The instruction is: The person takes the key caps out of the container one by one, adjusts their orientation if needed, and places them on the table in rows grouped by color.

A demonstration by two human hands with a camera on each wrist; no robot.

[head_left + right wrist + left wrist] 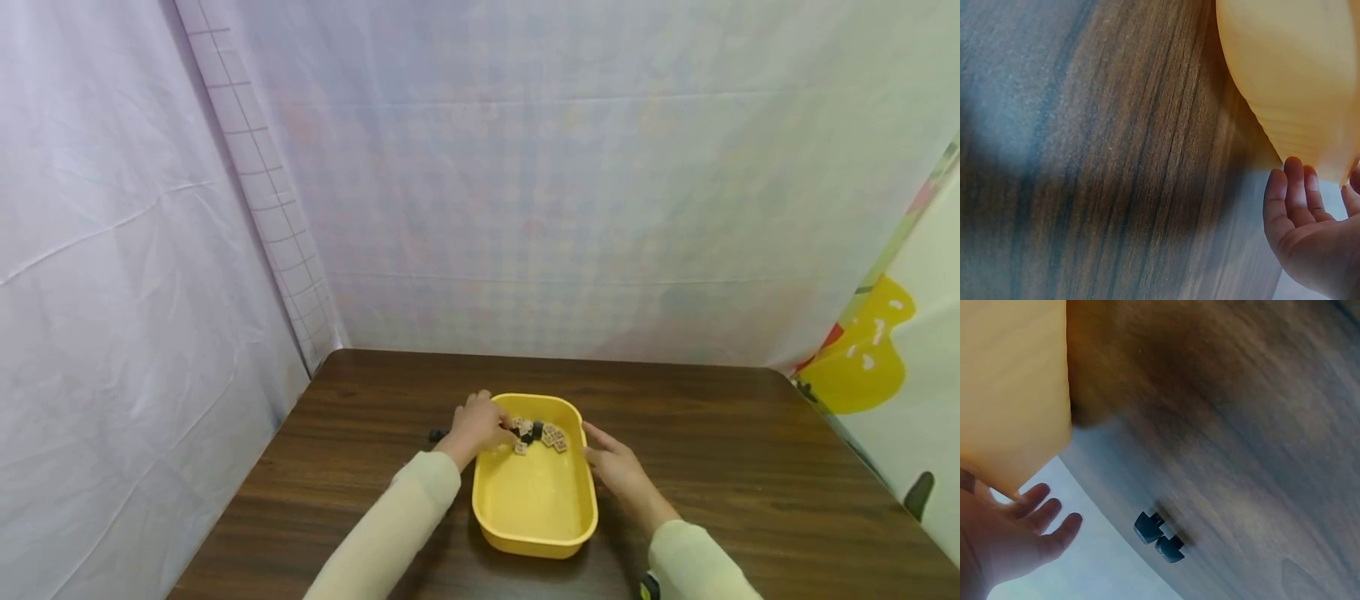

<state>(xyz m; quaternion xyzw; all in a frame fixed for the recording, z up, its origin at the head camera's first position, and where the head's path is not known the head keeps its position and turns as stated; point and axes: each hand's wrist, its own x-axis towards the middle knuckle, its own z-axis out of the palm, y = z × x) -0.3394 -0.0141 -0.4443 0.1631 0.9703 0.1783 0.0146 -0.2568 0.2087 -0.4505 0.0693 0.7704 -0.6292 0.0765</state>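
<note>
A yellow plastic tub [536, 500] stands on the table, with several small light wooden square pieces [555, 437] bearing dark markings and a few black pieces [537, 430] at its far end. My left hand [478, 427] reaches over the tub's left rim, thumb and index finger down beside the pieces. Its other fingers [1044, 512] extend loosely outside the wall. I cannot tell whether the thumb and index finger pinch a black piece. At the right rim, my right hand [618, 467] holds the tub, fingers [1295, 187] against the outer wall.
Two small black knob-like pieces [1149, 527] lie on the dark wood-grain table [720, 467], left of the tub and near each other. A pale curtain [555, 208] hangs behind the table, and another white sheet [127, 292] hangs at the left.
</note>
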